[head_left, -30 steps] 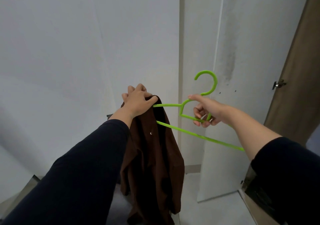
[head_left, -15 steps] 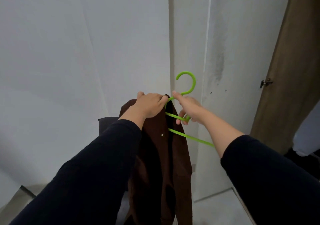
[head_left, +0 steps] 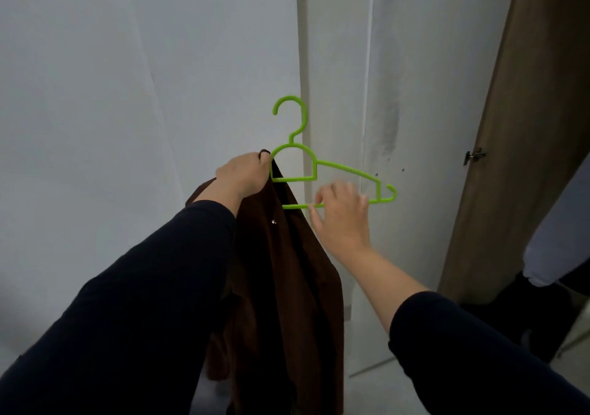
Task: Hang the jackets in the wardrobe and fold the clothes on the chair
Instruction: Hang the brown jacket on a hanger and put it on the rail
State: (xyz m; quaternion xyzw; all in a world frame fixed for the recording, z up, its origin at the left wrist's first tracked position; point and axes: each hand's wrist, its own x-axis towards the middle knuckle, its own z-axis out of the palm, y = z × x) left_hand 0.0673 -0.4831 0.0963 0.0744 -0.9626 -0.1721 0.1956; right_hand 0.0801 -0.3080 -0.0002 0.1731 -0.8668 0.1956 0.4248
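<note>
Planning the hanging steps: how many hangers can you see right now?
1: the green hanger, held up before the white wall, left hand gripping it with the brown jacket, right hand at its lower bar. Others may be out of view.

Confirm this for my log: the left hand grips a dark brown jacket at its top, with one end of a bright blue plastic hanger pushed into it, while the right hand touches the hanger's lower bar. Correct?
Not quite: the plastic hanger is bright green, not blue, as the head view shows. The rest stands: the left hand grips the dark brown jacket at its top with one end of the hanger pushed in, and the right hand touches the lower bar.
</note>
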